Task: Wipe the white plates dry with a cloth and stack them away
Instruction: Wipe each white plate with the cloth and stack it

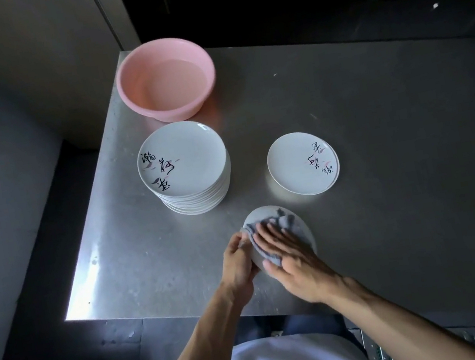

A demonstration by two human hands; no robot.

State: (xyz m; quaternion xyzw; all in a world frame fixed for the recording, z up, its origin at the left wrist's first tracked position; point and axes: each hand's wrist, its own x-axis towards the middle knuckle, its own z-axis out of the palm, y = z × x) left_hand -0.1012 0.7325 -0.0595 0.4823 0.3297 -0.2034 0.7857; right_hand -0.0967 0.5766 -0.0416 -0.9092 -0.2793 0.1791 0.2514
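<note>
Over the near part of the steel table (379, 129) I hold a white plate (257, 216). My left hand (239, 262) grips its left rim. My right hand (294, 260) presses a grey cloth (284, 225) flat against the plate's face with straight fingers. Most of that plate is hidden under cloth and hand. A tall stack of white plates (185, 170) with black brush writing stands left of centre. A low stack of two or three like plates (303, 163) lies to its right.
A pink plastic basin (166, 78) holding water sits at the table's far left corner. The table's left edge drops to a dark floor. A grey wall runs along the left, and dark shelving lies behind the table.
</note>
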